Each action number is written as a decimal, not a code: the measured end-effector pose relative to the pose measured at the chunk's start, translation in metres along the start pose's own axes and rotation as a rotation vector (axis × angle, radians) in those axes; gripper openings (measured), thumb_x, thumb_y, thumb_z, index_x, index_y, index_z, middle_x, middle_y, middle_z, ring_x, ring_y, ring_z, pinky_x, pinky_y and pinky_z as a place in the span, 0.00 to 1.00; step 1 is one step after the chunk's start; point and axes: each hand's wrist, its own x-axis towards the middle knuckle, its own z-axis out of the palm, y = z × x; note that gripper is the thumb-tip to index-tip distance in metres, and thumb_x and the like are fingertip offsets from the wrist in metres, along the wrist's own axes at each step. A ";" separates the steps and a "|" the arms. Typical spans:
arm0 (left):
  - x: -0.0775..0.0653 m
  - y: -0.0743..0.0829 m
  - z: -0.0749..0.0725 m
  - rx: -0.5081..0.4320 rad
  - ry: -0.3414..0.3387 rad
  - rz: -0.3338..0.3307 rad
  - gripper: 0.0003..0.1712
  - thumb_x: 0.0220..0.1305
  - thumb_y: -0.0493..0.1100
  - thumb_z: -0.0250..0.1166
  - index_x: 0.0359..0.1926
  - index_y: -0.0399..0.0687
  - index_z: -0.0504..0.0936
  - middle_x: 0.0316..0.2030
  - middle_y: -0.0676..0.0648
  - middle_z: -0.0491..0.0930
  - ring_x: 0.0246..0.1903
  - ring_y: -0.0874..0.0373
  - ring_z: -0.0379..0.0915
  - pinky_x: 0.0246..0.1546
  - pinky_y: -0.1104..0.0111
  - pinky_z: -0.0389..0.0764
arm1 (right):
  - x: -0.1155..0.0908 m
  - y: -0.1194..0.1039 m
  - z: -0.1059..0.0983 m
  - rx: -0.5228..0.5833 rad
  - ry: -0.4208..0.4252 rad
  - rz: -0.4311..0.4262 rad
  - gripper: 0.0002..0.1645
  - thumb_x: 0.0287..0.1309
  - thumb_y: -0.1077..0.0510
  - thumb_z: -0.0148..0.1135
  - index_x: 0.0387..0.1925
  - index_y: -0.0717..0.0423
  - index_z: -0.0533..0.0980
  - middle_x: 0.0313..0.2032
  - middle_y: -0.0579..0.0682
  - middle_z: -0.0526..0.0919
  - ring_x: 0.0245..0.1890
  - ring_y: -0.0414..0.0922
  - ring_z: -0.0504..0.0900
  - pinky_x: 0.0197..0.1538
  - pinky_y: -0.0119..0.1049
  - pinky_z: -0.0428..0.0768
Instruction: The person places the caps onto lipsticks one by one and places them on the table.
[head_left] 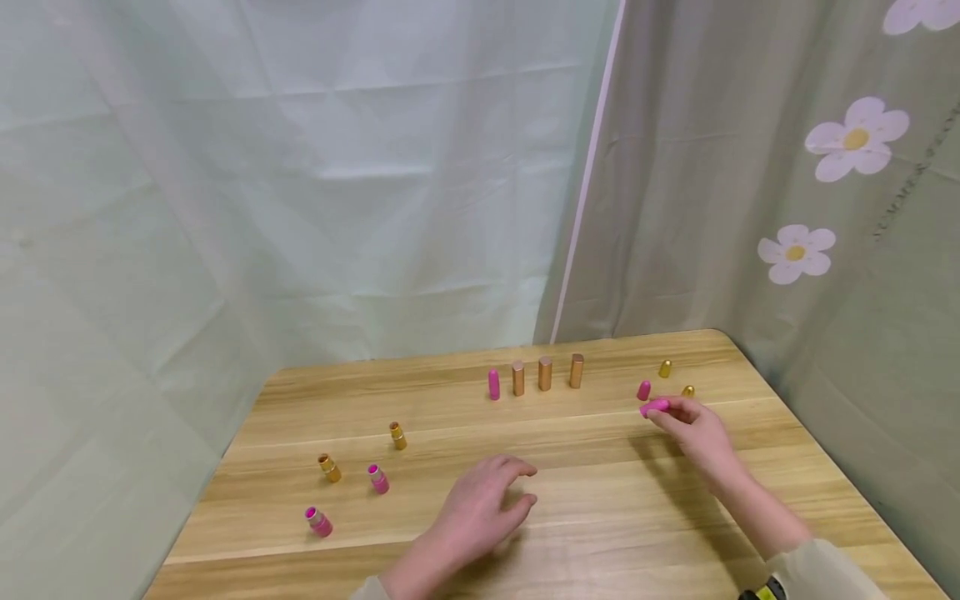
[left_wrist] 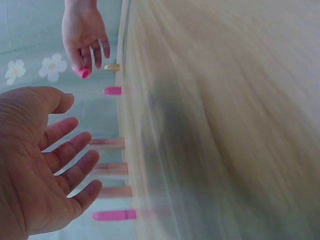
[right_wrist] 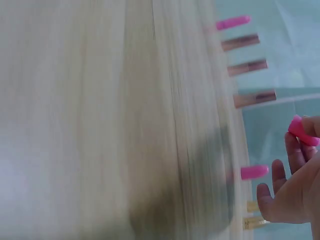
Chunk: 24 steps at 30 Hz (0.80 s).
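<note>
My right hand pinches a pink lipstick cap between thumb and fingers, above the right side of the table; its hollow end shows in the left wrist view. Just beyond that hand stand another pink cap and two gold caps, one farther back and one partly behind the fingers. My left hand hovers over the front middle with fingers loosely spread, holding nothing. To its left stand two pink lipstick bases and two gold lipstick bases, all uncapped.
Along the back of the wooden table stand a closed pink lipstick and three copper-coloured tubes in a row. Pale curtains hang behind and beside the table, with flower prints at the right.
</note>
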 end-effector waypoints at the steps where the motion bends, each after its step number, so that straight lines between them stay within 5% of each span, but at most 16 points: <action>1: -0.002 -0.002 -0.002 -0.003 0.007 -0.008 0.18 0.69 0.51 0.66 0.57 0.55 0.83 0.55 0.57 0.80 0.58 0.56 0.75 0.59 0.55 0.77 | -0.002 -0.001 0.002 0.036 -0.005 0.026 0.29 0.67 0.46 0.68 0.56 0.65 0.79 0.46 0.45 0.85 0.46 0.35 0.78 0.50 0.27 0.76; 6: -0.015 -0.014 -0.015 -0.011 0.061 -0.040 0.17 0.69 0.50 0.68 0.57 0.55 0.83 0.55 0.57 0.80 0.58 0.55 0.75 0.58 0.53 0.77 | -0.008 -0.005 0.011 0.199 -0.027 0.138 0.26 0.67 0.44 0.68 0.55 0.58 0.82 0.46 0.36 0.84 0.50 0.37 0.77 0.54 0.33 0.77; 13: -0.033 -0.034 -0.032 0.003 0.119 -0.088 0.17 0.68 0.48 0.69 0.55 0.54 0.84 0.55 0.57 0.81 0.58 0.56 0.75 0.58 0.53 0.77 | -0.013 -0.007 0.025 0.538 -0.060 0.217 0.05 0.72 0.57 0.62 0.44 0.48 0.83 0.41 0.36 0.86 0.49 0.36 0.81 0.57 0.34 0.78; 24: -0.072 -0.061 -0.084 0.091 0.337 -0.145 0.20 0.62 0.43 0.75 0.55 0.58 0.84 0.48 0.64 0.81 0.49 0.62 0.76 0.50 0.59 0.78 | -0.016 -0.008 0.035 0.598 -0.055 0.271 0.07 0.74 0.58 0.59 0.43 0.46 0.82 0.41 0.38 0.87 0.53 0.40 0.81 0.64 0.41 0.75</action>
